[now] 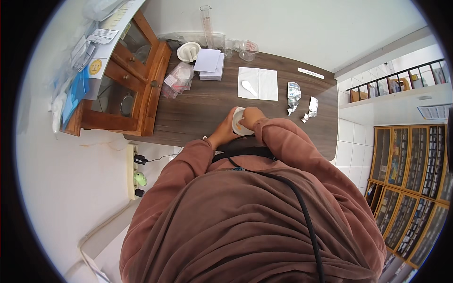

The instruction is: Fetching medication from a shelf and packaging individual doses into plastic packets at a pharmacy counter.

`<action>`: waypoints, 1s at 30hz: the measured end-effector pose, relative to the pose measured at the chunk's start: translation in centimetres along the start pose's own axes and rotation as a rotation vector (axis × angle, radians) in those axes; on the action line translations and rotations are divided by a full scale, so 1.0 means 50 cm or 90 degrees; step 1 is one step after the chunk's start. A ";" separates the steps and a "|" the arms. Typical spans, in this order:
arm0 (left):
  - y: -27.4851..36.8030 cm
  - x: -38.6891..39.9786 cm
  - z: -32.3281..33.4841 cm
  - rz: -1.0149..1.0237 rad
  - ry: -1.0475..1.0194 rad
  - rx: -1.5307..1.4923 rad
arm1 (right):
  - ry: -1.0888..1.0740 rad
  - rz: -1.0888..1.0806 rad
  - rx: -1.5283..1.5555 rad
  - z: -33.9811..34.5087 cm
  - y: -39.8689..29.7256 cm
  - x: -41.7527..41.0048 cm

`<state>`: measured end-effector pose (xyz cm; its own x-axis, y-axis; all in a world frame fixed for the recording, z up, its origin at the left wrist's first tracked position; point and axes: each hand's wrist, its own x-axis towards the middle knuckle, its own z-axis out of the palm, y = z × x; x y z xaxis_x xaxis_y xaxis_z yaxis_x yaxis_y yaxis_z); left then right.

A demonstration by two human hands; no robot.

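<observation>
At the table's near edge, my left hand (225, 130) is closed around the side of a white bowl (239, 123), which looks like a mortar. Something small and orange lies inside it. My right hand (252, 116) reaches over the bowl's right side with its fingers inside; whether they hold anything is hidden. Beyond the bowl, a white plastic spoon (249, 87) rests on a white paper sheet (267, 85). Two torn foil blister packs, one larger (293, 96) and one smaller (312, 108), lie to the right on the dark wood table (212, 95).
Along the back stand a white mortar with pestle (189, 52), stacked white papers (211, 65), a tall measuring cylinder (206, 26) and a clear measuring cup (248, 51). Plastic bags (178, 79) lie beside the wooden cabinet (141, 85) at left. A black cable crosses my front.
</observation>
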<state>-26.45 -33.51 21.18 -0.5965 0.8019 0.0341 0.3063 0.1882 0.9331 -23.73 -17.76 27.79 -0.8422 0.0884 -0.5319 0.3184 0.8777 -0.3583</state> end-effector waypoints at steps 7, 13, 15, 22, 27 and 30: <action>-0.036 -0.007 0.007 0.010 0.031 0.002 | 0.086 -0.002 -0.119 0.055 -0.074 -0.013; -0.003 0.003 0.006 -0.004 0.015 -0.004 | 0.150 -0.085 -0.073 0.054 0.042 0.053; 0.002 -0.012 -0.004 -0.020 0.031 0.002 | 0.017 -0.104 -0.018 -0.002 0.018 0.028; 0.032 0.002 -0.004 0.009 0.014 -0.015 | 0.008 -0.140 -0.082 -0.017 0.012 -0.011; 0.013 -0.002 0.001 0.017 0.022 -0.004 | 0.054 -0.081 -0.161 0.016 -0.050 -0.052; -0.004 -0.002 0.005 0.017 0.019 0.006 | 0.073 -0.073 -0.198 0.034 -0.073 -0.065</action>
<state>-26.26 -33.48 20.90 -0.6100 0.7893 0.0703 0.3292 0.1718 0.9285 -21.43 -22.06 29.54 -0.9138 0.0184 -0.4058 0.0865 0.9849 -0.1502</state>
